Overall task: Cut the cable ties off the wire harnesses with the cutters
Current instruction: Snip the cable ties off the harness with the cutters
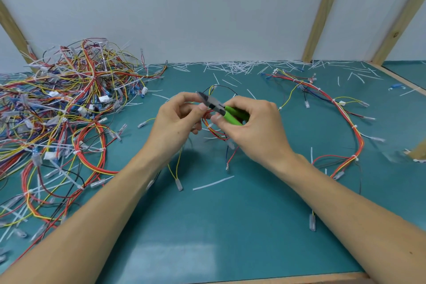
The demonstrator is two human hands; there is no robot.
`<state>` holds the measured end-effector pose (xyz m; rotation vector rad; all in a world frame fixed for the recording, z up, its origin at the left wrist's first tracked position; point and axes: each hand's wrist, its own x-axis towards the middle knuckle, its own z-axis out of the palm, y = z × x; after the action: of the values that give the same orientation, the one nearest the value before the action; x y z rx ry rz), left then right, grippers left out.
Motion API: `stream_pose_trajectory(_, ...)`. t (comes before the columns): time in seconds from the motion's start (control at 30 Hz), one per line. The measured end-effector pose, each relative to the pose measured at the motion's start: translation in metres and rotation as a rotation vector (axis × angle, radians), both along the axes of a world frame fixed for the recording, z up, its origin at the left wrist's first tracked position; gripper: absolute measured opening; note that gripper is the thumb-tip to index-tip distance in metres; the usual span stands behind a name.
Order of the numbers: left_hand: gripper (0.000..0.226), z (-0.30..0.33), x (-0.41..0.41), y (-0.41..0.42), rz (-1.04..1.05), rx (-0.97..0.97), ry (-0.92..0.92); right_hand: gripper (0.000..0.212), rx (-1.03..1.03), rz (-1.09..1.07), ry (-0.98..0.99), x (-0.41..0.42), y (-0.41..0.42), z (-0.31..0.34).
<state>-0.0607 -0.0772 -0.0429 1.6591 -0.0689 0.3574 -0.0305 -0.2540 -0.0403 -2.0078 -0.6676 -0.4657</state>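
— Where?
— On a blue-green mat (230, 226) with a wooden edge (288, 280) at the near side. Behind the mat, a pale wall (184, 7) with slanted wooden beams (322, 11).

— And on the mat?
— At its left side, a big tangled pile of wire harnesses (60, 104), red, yellow, blue and black, with white ties all through. At its right side, one harness spread out long (338, 108). Along the far edge of the mat, lots of cut white tie bits (235, 68). Nearer the front, one long white strip (213, 183).

— The cutters?
— Above the middle of the mat. Green handles, dark metal nose. Cutters (221, 110) gripped in the right hand (255, 129), fingers curled round the handles, nose pointed toward the left hand (177, 120).

— Nose open or closed?
— Too blurry to tell.

— The left hand?
— Fingers curled, pinched on a small harness (216, 131) of red, yellow and black wires, right by the nose. Loose ends hung down toward the mat, with clear plugs (179, 185) on the tips.
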Motion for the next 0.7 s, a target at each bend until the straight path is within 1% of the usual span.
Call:
stream_pose_trajectory(0.07,0.011,0.0,-0.001,0.0,0.02,0.065,-0.02,0.023,-0.007,-0.036,0.039,0.005,-0.005,0.0)
stream_pose_trajectory(0.13,0.015,-0.001,-0.002,-0.001,0.103,0.224,-0.069,0.025,0.016,-0.041,0.074,0.009,-0.007,0.0)
stream_pose_trajectory(0.2,0.018,0.001,-0.006,-0.001,0.268,0.476,-0.221,0.027,0.067,-0.037,0.119,0.011,-0.007,0.0)
stream_pose_trajectory(0.23,0.015,0.004,-0.009,-0.001,0.339,0.562,-0.321,0.028,0.101,-0.03,0.143,0.013,-0.007,0.0)
stream_pose_trajectory(0.27,0.009,0.007,-0.011,-0.001,0.375,0.59,-0.405,0.029,0.136,-0.017,0.166,0.014,-0.007,0.001)
stream_pose_trajectory(0.3,0.005,0.009,-0.013,-0.002,0.366,0.574,-0.448,0.03,0.168,-0.001,0.186,0.016,-0.007,0.001)
stream_pose_trajectory(0.33,0.011,0.009,-0.014,-0.002,0.334,0.541,-0.448,0.031,0.196,0.014,0.203,0.016,-0.007,0.002)
stream_pose_trajectory(0.37,0.019,0.006,-0.014,-0.002,0.285,0.522,-0.398,0.031,0.22,0.025,0.216,0.017,-0.007,0.003)
stream_pose_trajectory(0.43,0.029,0.0,-0.012,-0.004,0.231,0.601,-0.223,0.028,0.264,0.043,0.241,0.017,-0.007,0.005)
stream_pose_trajectory(0.47,0.03,-0.002,-0.011,-0.005,0.21,0.64,-0.15,0.026,0.28,0.052,0.254,0.017,-0.007,0.006)
stream_pose_trajectory(0.5,0.029,-0.004,-0.009,-0.005,0.174,0.604,-0.096,0.024,0.285,0.062,0.265,0.017,-0.007,0.006)
stream_pose_trajectory(0.6,0.02,-0.001,-0.006,-0.002,0.044,0.271,-0.004,0.024,0.266,0.097,0.278,0.017,-0.007,0.005)
stream_pose_trajectory(0.63,0.018,0.0,-0.005,-0.001,0.023,0.212,0.026,0.022,0.257,0.109,0.279,0.017,-0.007,0.005)
stream_pose_trajectory(0.7,0.019,0.0,-0.005,-0.001,-0.01,0.162,0.085,0.019,0.247,0.131,0.288,0.016,-0.007,0.005)
